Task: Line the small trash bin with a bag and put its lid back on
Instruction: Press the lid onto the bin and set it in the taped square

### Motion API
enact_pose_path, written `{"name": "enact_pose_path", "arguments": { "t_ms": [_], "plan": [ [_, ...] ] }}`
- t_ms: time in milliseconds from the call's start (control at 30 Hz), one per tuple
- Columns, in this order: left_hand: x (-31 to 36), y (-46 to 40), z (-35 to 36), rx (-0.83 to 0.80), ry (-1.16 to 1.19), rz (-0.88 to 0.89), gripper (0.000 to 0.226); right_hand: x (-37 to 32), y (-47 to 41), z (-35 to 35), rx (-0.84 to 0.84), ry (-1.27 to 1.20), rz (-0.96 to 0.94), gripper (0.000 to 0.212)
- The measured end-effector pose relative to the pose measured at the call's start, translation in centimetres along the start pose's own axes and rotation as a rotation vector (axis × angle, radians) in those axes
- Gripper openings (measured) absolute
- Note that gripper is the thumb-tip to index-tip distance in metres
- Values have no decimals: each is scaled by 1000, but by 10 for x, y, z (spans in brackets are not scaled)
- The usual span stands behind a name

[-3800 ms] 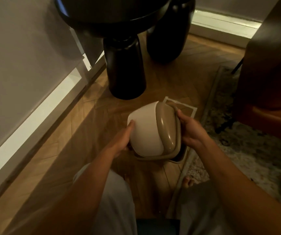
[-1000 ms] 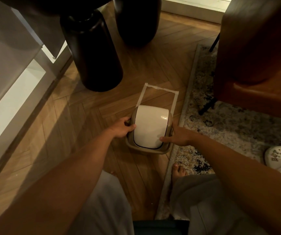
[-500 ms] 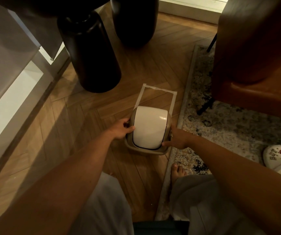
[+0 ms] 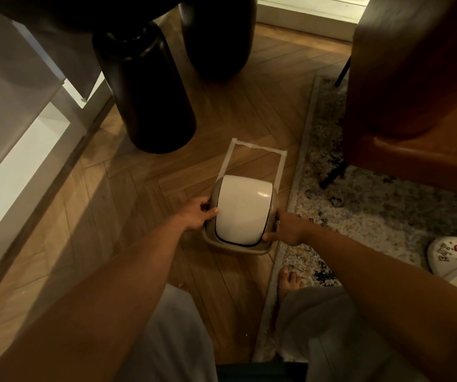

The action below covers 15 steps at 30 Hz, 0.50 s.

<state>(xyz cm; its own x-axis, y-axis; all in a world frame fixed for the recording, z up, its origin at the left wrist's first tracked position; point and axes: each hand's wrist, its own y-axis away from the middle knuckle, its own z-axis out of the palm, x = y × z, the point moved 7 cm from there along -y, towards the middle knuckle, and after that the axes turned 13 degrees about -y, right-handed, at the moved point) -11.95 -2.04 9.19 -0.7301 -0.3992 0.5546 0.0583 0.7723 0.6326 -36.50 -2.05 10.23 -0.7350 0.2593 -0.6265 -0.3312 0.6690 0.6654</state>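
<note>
The small trash bin (image 4: pixel 237 248) stands on the wooden floor at the near end of a rectangle of white tape (image 4: pixel 259 148). Its tan frame carries a domed white swing lid (image 4: pixel 242 209), which sits on top; a thin dark line runs along the lid's lower edge. My left hand (image 4: pixel 198 215) grips the bin's left side at the rim. My right hand (image 4: pixel 285 230) holds the right side, thumb against the frame's front corner. No bag is visible from this angle.
Two fat black table legs (image 4: pixel 150 86) stand beyond the bin. A patterned rug (image 4: pixel 373 210) lies on the right, with a brown leather chair (image 4: pixel 414 106) on it and a white clog (image 4: pixel 453 257). A white baseboard (image 4: pixel 15 150) runs along the left. My bare foot (image 4: pixel 289 279) rests near the bin.
Earlier the bin was tipped in both hands above the floor; now it stands upright on the floor by the tape. In the last second my right hand slid from the lid to the frame.
</note>
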Motion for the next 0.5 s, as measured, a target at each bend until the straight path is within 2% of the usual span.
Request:
{"name": "enact_pose_path", "arguments": {
  "t_ms": [100,233,333,433,500],
  "plan": [
    [3,1,0,-7,-14,7,55,-4,1,-2,-7,-39,-18,78],
    [8,4,0,2,-38,28,54,7,-3,-2,10,-26,-13,88],
    [7,7,-1,19,-70,29,59,8,-7,-2,49,-12,-12,108],
    [8,11,-3,44,-59,25,72,13,-15,-5,100,10,-27,139],
    [14,14,-2,50,-26,47,78,22,-26,-6,124,-44,-46,146]
  ]
}}
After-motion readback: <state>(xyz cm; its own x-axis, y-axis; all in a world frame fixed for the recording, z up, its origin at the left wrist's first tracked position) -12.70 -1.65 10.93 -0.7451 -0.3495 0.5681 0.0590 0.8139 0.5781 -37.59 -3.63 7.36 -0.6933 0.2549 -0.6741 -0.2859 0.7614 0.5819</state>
